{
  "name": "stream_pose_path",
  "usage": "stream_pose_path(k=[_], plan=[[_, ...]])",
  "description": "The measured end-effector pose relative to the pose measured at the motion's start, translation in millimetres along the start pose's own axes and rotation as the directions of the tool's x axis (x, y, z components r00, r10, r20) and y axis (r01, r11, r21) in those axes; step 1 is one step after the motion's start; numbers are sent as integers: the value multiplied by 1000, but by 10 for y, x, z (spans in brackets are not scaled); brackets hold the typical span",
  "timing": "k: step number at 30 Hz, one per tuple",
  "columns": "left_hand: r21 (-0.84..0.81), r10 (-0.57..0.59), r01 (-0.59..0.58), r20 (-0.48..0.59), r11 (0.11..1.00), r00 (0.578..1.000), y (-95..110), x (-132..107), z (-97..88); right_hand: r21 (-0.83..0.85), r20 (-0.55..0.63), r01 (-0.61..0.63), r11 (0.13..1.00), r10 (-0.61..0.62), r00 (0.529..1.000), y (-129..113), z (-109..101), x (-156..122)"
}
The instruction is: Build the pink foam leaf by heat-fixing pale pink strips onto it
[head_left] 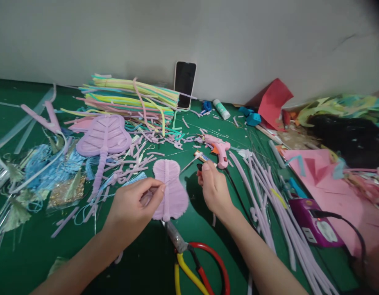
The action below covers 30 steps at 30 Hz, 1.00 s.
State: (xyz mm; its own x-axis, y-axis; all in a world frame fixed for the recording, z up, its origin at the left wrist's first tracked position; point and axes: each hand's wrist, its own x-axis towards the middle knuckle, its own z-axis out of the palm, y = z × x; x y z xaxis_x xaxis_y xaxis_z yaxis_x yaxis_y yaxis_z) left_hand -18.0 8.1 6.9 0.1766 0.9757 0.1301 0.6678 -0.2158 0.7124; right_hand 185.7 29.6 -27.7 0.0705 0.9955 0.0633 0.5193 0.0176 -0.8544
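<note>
A green table covered in craft materials runs back to a pale grey wall. Toward the back lies a thick bundle of fuzzy stems in yellow, pink and turquoise; on the right, a long spread of lilac stems fans toward the viewer.

Two bare hands work at the centre. The left hand has thumb and forefinger closed together at the middle rib of a lilac panel; whether they grip it, I cannot tell. The right hand is curled around a small dark object (too little shows to name it), apart from the panel.

Scissors with red and yellow handles lie nearest the viewer. A finished-looking purple fan rests at left. The lilac panel, waisted and ridged, sits between the hands, just above the scissors. A phone leans upright against the wall, and a pink glue gun lies just beyond the right hand.
</note>
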Motion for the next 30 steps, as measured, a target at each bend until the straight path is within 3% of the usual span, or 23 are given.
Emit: stream_pose_path(k=[6, 11, 14, 19, 24, 30], plan=[[-4, -1, 1, -55, 1000, 998, -25, -5, -5, 54, -41, 79, 995, -77, 996, -6, -18, 36], [100, 81, -70, -110, 992, 991, -17, 2, 4, 140, -26, -55, 989, 59, 998, -3, -19, 43], [156, 138, -116, -137, 981, 981, -11, -6, 22, 89, -61, -67, 994, 73, 995, -8, -18, 53], [233, 246, -208, -148, 950, 958, -26, -31, 51, -75, -75, 17, 997, -23, 997, 8, -20, 84], [331, 382, -321, -137, 887, 914, -58, -61, 76, -129, -109, 58, 990, -72, 991, -3, -11, 93], [381, 411, -335, -137, 862, 901, -50, -72, 90, -207, -99, 134, 969, -157, 983, -72, 21, 61]])
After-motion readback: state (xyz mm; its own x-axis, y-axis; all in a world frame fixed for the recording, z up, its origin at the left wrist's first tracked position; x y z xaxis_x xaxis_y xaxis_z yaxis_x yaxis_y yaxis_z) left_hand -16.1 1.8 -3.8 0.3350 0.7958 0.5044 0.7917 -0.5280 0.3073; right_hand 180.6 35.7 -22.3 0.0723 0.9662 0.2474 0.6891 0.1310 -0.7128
